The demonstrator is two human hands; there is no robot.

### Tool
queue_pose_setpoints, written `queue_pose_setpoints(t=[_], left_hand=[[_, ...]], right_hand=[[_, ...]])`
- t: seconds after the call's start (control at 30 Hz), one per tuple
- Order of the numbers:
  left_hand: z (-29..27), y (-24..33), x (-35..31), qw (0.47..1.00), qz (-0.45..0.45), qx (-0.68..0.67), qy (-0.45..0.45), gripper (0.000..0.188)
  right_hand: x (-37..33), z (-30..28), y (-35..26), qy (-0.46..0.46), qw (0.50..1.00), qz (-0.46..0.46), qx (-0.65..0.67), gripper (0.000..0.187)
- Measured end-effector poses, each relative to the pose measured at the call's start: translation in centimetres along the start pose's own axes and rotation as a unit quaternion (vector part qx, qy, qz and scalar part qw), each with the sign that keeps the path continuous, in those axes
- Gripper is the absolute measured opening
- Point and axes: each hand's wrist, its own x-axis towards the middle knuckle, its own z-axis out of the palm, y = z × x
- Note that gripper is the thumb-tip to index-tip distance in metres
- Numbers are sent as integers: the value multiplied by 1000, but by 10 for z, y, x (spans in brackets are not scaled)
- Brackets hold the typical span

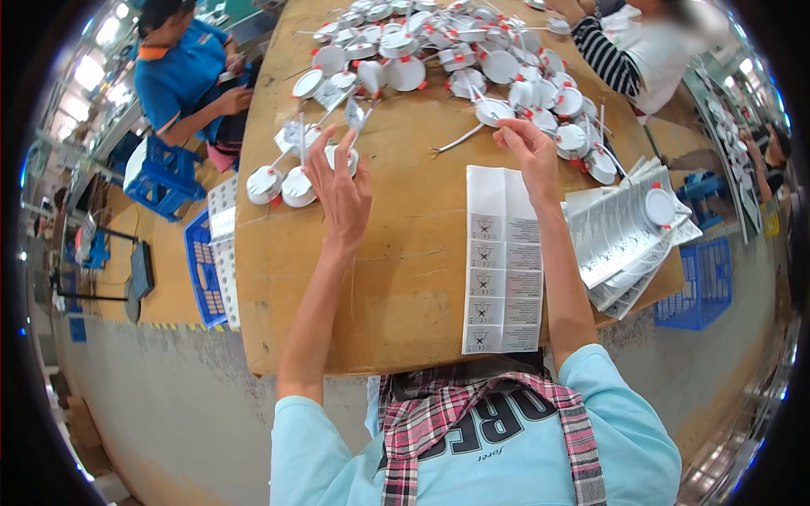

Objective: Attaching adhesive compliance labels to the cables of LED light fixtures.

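Several white round downlights with red clips and cables make up a heap (405, 72) at the far side of the table. My left hand (342, 185) hangs over a small group at the left, its fingers spread. Partly behind those fingers is one downlight; two others, a left one (263, 184) and a right one (298, 187), lie beside the hand. My right hand (533, 160) pinches the near rim of a tilted downlight (494, 111) at the heap's edge. Under my right forearm lies a long white label sheet (502, 295) with printed rows.
A stack of printed sheets (620, 244), with a downlight (660, 207) on top, lies right on the wooden table (388, 312). Blue crates stand left (202, 270) and right (700, 287). A person in blue (181, 76) sits far left; a striped sleeve (603, 55) reaches in far right.
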Motion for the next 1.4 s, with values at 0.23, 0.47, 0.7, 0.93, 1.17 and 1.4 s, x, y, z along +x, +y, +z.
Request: queue_pose_setpoints(t=[0.23,0.47,0.7,0.93,1.17,1.4], left_hand=[[84,66,23,965,114,-198,-133,31],[163,99,31,968,226,-61,-86,29],[124,105,53,970,209,-99,-69,22],[50,68,34,790,-279,-522,-160,41],[20,28,-1,722,-391,-483,-304,45],[38,-4,22,762,-157,-437,-452,42]], right_hand=[[3,0,2,110,993,-38,18,18],[3,-4,-3,113,993,-24,17,19],[-3,0,-12,113,992,-27,44,18],[-5,10,-15,84,996,-28,7,19],[-17,35,-12,-81,989,-86,-86,17],[-24,46,-8,-167,970,-120,-132,20]])
